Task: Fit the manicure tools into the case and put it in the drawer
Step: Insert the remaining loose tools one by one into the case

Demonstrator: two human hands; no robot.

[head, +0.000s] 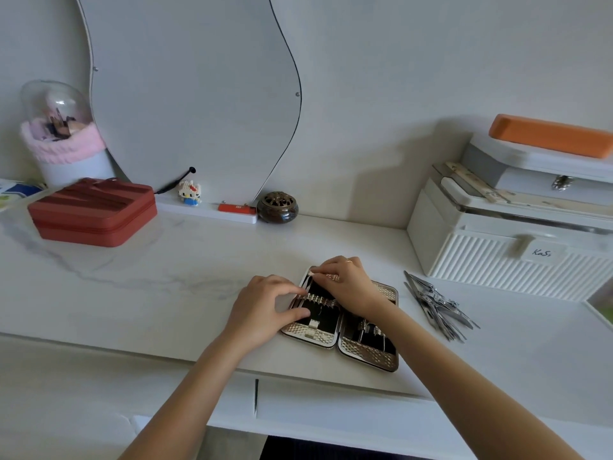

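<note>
White desk [199, 260]: case [368, 351], tools [438, 303].

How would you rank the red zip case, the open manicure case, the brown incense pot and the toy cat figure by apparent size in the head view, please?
Largest to smallest:
1. red zip case
2. manicure case, nearer the camera, so the gap is unsure
3. brown incense pot
4. toy cat figure, close to the pot

Shiny metal tools [438, 305] — glossy textured case [368, 351] (matt black lining).
</note>
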